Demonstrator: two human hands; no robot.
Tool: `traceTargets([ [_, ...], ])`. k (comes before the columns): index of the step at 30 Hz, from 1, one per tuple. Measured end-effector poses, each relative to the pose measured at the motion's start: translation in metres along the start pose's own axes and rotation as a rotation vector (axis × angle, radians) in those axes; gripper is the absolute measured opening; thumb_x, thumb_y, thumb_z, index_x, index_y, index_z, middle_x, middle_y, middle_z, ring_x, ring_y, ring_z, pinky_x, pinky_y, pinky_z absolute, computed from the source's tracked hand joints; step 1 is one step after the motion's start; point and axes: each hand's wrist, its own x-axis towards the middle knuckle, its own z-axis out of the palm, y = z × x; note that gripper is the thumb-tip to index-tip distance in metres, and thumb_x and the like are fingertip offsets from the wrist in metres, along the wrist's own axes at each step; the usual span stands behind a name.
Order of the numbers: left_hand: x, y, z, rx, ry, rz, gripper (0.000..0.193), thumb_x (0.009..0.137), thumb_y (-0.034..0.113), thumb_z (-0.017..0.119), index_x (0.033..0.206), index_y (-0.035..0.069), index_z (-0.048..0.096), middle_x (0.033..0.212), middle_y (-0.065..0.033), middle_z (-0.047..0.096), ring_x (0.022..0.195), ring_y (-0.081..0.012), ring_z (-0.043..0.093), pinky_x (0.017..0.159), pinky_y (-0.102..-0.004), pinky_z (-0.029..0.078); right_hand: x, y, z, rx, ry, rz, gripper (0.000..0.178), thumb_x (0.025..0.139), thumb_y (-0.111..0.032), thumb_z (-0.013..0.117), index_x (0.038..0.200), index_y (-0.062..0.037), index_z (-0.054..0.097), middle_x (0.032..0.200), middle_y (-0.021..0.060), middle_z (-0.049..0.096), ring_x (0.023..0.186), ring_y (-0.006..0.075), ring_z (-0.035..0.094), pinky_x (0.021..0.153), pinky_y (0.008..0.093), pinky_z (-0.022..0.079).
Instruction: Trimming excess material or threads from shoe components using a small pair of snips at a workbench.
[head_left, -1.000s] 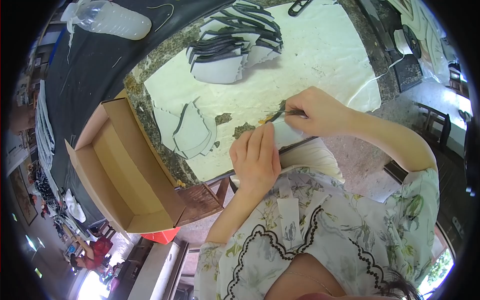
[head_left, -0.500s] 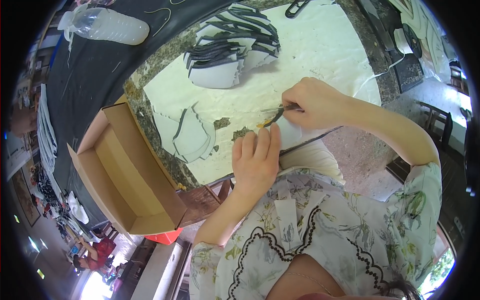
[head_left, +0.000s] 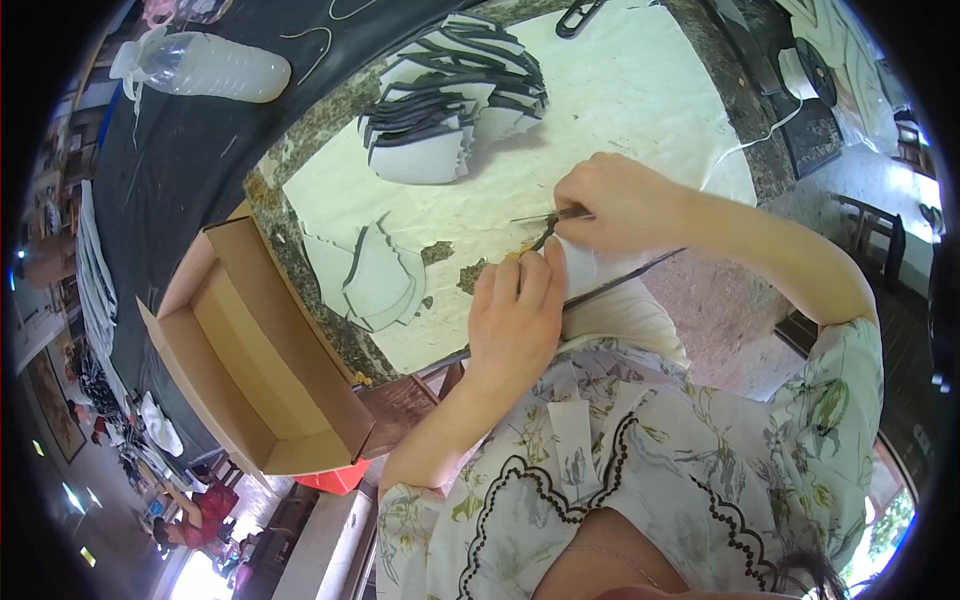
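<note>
My left hand (head_left: 515, 315) rests over a white cut piece with a dark edge (head_left: 578, 262), its bent fingers holding the piece against the sheet near the table's front edge. My right hand (head_left: 610, 205) is closed round a thin pointed metal tool (head_left: 537, 217); its tip points left, just above the dark edge strip. The tool's exact kind is hidden in the fist. A small yellow bit (head_left: 520, 251) shows by the left fingertips. Left of the hands lie several loose white pieces (head_left: 385, 285) with notched edges. Farther back, similar dark-edged pieces (head_left: 425, 160) are heaped.
A pale sheet (head_left: 640, 100) covers the stone-like tabletop. An open cardboard box (head_left: 260, 360) stands at its left. On black cloth at far left lies a plastic bottle (head_left: 215, 68). A thread spool (head_left: 805, 72) and a black clip-like tool (head_left: 578, 18) are at the back.
My left fingers have curled a little more at the piece's edge. The right hand with the tool has moved slightly left. The whole view has shifted slightly.
</note>
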Motion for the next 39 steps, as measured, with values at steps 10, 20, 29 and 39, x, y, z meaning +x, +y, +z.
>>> traceTargets([
  [10, 0.004, 0.002, 0.003, 0.014, -0.014, 0.039, 0.053, 0.075, 0.009, 0.056, 0.125, -0.011, 0.054, 0.106, -0.0142, 0.053, 0.097, -0.0270, 0.053, 0.087, -0.0335, 0.047, 0.002, 0.002, -0.023, 0.294, -0.243, 0.300, 0.018, 0.080, -0.007, 0.058, 0.067, 0.0045, 0.061, 0.057, 0.0125, 0.063, 0.048, 0.0181, 0.064, 0.048, 0.0306, 0.049],
  [20, 0.020, 0.006, -0.004, 0.062, -0.140, 0.062, 0.056, 0.077, 0.011, 0.054, 0.129, -0.011, 0.053, 0.099, -0.0122, 0.052, 0.089, -0.0245, 0.051, 0.081, -0.0320, 0.045, -0.006, 0.011, -0.029, 0.228, -0.175, 0.289, 0.020, 0.080, -0.012, 0.060, 0.069, 0.0046, 0.062, 0.054, 0.0123, 0.061, 0.047, 0.0198, 0.062, 0.050, 0.0321, 0.049],
  [29, 0.034, 0.008, -0.011, 0.141, -0.233, 0.089, 0.061, 0.076, 0.013, 0.057, 0.133, -0.008, 0.050, 0.093, -0.0073, 0.051, 0.082, -0.0203, 0.048, 0.072, -0.0292, 0.041, -0.015, 0.022, -0.019, 0.036, 0.007, 0.149, 0.019, 0.076, -0.016, 0.061, 0.070, 0.0015, 0.064, 0.060, 0.0166, 0.061, 0.059, 0.0324, 0.063, 0.058, 0.0394, 0.049],
  [39, 0.040, 0.005, -0.013, 0.070, -0.241, 0.051, 0.060, 0.074, 0.010, 0.060, 0.131, -0.006, 0.050, 0.087, -0.0052, 0.051, 0.081, -0.0203, 0.050, 0.070, -0.0298, 0.042, -0.046, -0.002, -0.036, -0.245, 0.561, 0.326, 0.030, 0.089, -0.027, 0.060, 0.105, -0.0021, 0.056, 0.098, 0.0174, 0.066, 0.085, 0.0346, 0.066, 0.072, 0.0447, 0.052],
])
